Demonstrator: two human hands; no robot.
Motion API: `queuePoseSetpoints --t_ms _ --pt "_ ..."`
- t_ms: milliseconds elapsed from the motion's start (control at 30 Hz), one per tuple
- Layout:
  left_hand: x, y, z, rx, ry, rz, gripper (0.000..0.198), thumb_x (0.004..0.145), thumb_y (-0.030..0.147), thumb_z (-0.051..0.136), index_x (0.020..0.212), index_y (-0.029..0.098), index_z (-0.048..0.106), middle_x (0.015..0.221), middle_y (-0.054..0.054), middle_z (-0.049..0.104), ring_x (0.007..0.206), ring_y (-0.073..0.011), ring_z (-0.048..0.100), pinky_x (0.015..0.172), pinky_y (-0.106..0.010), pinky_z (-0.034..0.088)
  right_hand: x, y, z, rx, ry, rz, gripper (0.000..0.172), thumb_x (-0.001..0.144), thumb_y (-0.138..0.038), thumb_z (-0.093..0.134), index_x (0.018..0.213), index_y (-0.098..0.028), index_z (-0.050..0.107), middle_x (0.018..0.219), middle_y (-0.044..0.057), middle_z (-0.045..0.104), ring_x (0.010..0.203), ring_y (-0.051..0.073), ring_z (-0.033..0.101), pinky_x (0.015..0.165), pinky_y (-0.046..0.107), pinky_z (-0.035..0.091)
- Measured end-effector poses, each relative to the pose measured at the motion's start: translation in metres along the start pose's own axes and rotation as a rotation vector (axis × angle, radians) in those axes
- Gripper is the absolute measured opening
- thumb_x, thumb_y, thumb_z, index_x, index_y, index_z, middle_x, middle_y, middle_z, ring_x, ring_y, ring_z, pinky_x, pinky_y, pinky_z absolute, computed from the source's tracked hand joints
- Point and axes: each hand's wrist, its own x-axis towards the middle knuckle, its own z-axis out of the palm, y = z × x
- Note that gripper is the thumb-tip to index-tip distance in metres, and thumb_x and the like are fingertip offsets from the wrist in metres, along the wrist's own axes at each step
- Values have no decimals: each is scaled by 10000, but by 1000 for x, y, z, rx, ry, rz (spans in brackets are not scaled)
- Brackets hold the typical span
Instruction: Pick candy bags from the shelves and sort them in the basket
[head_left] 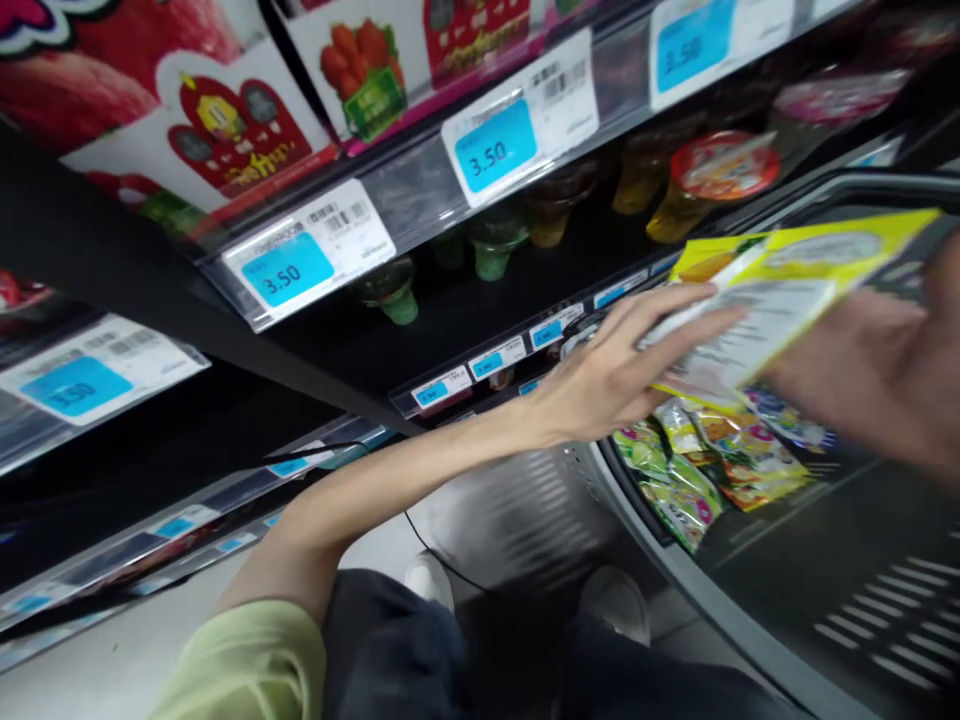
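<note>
My left hand (600, 375) reaches in from the lower left, its fingers lying over a yellow and white packet (757, 320) and its thumb side at the lower edge. The packet is tilted, with printed lines on its white panel. Behind its right part is my right hand (862, 370), smeared by motion, its fingers mostly hidden; I cannot tell whether it grips the packet. Both hands are above a dark grey shopping basket (675, 580). Inside the basket lie several colourful snack packets (720, 455), green, yellow and blue.
Store shelves with price tags (495, 150) run along the left and top. Printed boxes (217, 120) stand on the upper shelf, and small jelly cups (499, 245) sit beneath. A dark strap (187, 290) crosses the left side. My shoes (430, 580) are on the floor.
</note>
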Motion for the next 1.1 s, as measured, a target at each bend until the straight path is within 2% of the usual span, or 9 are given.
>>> queuePoseSetpoints --t_ms 100,167,233,300,400,600,767,867,1100 --pt "-4 -10 12 -128 161 6 540 1008 313 130 1421 59 367 1411 -138 474 1391 -222 436 1112 -407 376 -7 4 4 99 -156 298 720 490 -682 865 1083 -295 735 1259 132 663 1063 321 667 806 494 574" --pt "-6 -12 15 -199 228 73 469 1031 348 258 1434 118 323 1356 -128 520 1342 -227 490 1092 -426 415 -13 10 7 53 -137 277 669 474 -528 938 1071 -311 728 1137 95 714 981 287 691 804 444 587" --pt "-5 -11 15 -259 243 55 495 1023 368 397 1462 169 287 1332 -120 547 1284 -228 545 1074 -434 449 -18 14 10 37 -128 221 493 559 -496 916 984 -321 736 1049 66 737 957 281 699 833 422 592" --pt "-4 -11 13 -321 217 -55 601 996 404 491 1504 191 250 1312 -114 574 1202 -227 605 1035 -421 492 -20 12 12 81 -121 166 366 628 -485 883 923 -326 736 1066 53 739 997 304 693 863 428 595" --pt "-1 -13 9 -416 123 -190 740 954 411 580 1555 219 192 1300 -105 613 1085 -200 662 962 -362 546 -17 4 13 168 -75 150 327 675 -414 867 960 -320 737 1125 39 731 997 303 694 862 434 604" --pt "7 -19 3 -374 -82 -215 862 860 397 706 1571 301 227 1500 -104 489 1088 -228 664 939 -358 560 -13 2 13 200 21 94 393 667 -371 873 982 -201 711 955 35 753 799 204 716 816 408 612" --pt "12 -14 -4 -359 -210 -322 979 847 327 714 1595 296 83 1316 -94 638 946 -217 692 878 -370 577 -13 7 12 170 -4 20 380 654 -329 883 961 -192 707 945 39 758 800 192 718 815 392 606" --pt "13 -12 -5 -350 -231 -368 984 840 300 713 1596 288 82 1198 -79 681 841 -199 688 814 -351 585 -11 6 11 173 7 -13 386 653 -291 883 977 -194 699 978 43 759 815 189 722 814 376 605" --pt "12 -15 -1 -348 -207 -410 950 850 305 693 1592 308 99 1148 -61 693 827 -187 681 781 -329 584 -8 0 11 233 -26 46 390 590 -290 907 914 -164 731 880 48 765 731 192 721 752 357 612"
